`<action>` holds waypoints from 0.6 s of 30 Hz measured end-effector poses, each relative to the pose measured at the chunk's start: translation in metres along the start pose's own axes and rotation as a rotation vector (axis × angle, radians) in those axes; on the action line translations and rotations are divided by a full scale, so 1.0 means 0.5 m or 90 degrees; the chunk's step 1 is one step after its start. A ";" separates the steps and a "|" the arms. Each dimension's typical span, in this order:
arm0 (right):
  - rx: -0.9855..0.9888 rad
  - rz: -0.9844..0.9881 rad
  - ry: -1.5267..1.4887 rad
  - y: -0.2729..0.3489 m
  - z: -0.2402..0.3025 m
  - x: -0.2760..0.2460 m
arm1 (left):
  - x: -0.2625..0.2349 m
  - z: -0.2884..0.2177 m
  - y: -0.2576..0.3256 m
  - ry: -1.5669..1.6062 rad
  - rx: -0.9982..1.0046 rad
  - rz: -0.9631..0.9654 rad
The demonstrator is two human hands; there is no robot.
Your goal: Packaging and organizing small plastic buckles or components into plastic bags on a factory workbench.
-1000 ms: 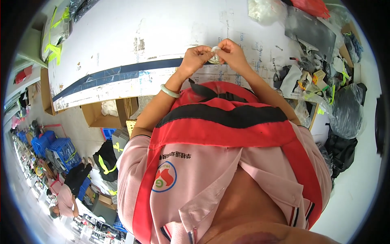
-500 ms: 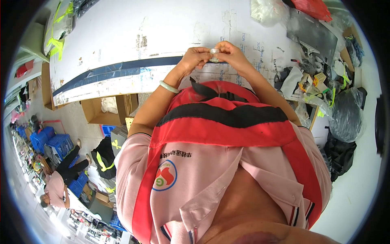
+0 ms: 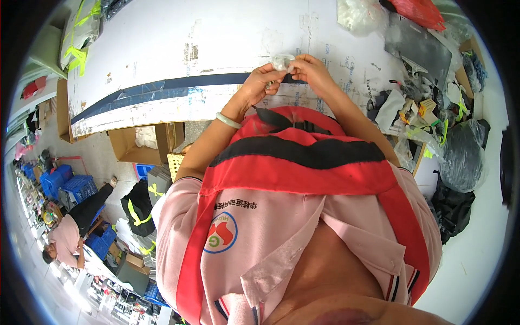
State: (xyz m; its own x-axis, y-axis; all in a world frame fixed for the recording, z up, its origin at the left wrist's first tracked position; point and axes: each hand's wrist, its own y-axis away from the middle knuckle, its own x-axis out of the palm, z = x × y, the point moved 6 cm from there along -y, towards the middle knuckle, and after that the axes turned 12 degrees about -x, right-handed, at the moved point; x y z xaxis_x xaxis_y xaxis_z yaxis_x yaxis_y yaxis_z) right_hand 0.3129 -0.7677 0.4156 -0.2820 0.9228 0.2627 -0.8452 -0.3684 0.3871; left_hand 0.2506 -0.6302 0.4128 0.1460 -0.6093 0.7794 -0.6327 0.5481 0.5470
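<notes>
Between both hands, over the near edge of a white worktable (image 3: 222,38), is a small piece of crumpled clear plastic (image 3: 280,62), which looks like a thin bag. My left hand (image 3: 261,85) pinches its near side with the fingertips, the other fingers curled in. Thumb and forefinger of my right hand (image 3: 314,75) close on its right side. What the plastic contains, if anything, is too small to make out. A dark blue tape strip (image 3: 211,79) runs along the table below my hands.
On the table's right lie a white plastic bag (image 3: 362,17), a red bag (image 3: 420,13), a dark flat sheet (image 3: 417,46) and a heap of scraps (image 3: 414,105). A cardboard box (image 3: 138,146) stands below on the left. Another person (image 3: 65,241) is at the far lower left.
The clear plastic is spread wider and stands higher above my fingers than before. My hands have shifted only slightly. The other person at the lower left has moved a little left.
</notes>
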 end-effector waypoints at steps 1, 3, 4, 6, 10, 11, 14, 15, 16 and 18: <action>0.000 -0.002 0.001 0.004 -0.015 -0.004 | 0.003 0.000 0.000 -0.147 0.006 -0.044; 0.028 -0.022 -0.023 0.007 -0.033 -0.002 | -0.003 -0.005 -0.001 -0.294 0.018 -0.088; 0.027 -0.022 -0.022 0.007 -0.033 -0.010 | -0.024 -0.016 0.001 -0.375 0.058 -0.167; -0.002 0.043 0.113 0.017 0.003 0.003 | -0.039 -0.048 0.020 -0.490 0.168 -0.292; -0.031 0.165 0.199 0.014 0.028 0.012 | -0.006 -0.051 -0.006 -0.618 0.253 -0.241; -0.073 0.204 0.288 0.009 0.038 0.018 | -0.006 -0.048 -0.015 -0.618 0.254 -0.242; -0.402 0.181 0.602 -0.016 0.127 0.019 | 0.008 -0.053 -0.014 -0.640 0.200 -0.232; -0.705 0.107 0.802 -0.003 0.172 0.044 | 0.009 -0.062 0.006 -0.640 0.207 -0.252; -0.674 0.021 0.731 -0.010 0.182 0.018 | 0.007 -0.057 0.011 -0.605 0.147 -0.286; -0.636 -0.062 0.546 -0.023 0.172 -0.011 | -0.061 -0.056 0.016 -0.579 0.296 -0.267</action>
State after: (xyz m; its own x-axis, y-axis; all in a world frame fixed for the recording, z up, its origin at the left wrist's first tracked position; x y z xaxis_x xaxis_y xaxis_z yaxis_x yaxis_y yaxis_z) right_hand 0.3630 -0.7782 0.4857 -0.0855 0.8551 -0.5114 -0.7425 -0.3969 -0.5395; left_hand 0.2624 -0.5914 0.4017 -0.0769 -0.9952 -0.0604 -0.9162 0.0466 0.3979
